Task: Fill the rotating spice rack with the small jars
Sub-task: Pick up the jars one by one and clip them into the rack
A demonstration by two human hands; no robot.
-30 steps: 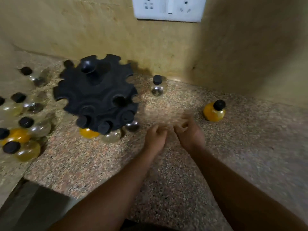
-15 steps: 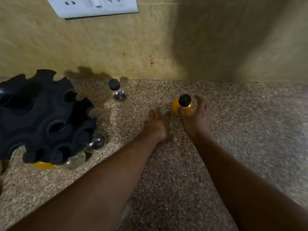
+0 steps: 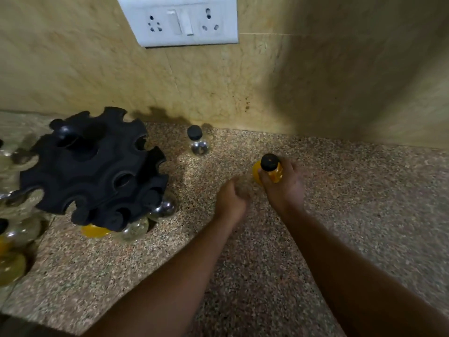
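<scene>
The black rotating spice rack (image 3: 94, 176) stands at the left of the speckled counter, with three jars hanging under its near edge: a yellow one (image 3: 94, 231), a clear one (image 3: 134, 229) and a silvery one (image 3: 165, 209). My right hand (image 3: 284, 188) is wrapped around a small yellow jar with a black cap (image 3: 268, 169), right of centre. My left hand (image 3: 232, 198) hovers just left of it, fingers loosely curled and blurred, holding nothing. A clear jar with a black cap (image 3: 198, 141) stands alone near the wall.
Several more loose jars (image 3: 14, 239) sit at the far left edge. A tiled wall with a white socket panel (image 3: 179, 20) backs the counter (image 3: 364, 215). The counter's front edge drops off at bottom left.
My right hand has closed around the yellow jar, which it only touched half a second ago. My left hand's fingers have curled in. The view has shifted.
</scene>
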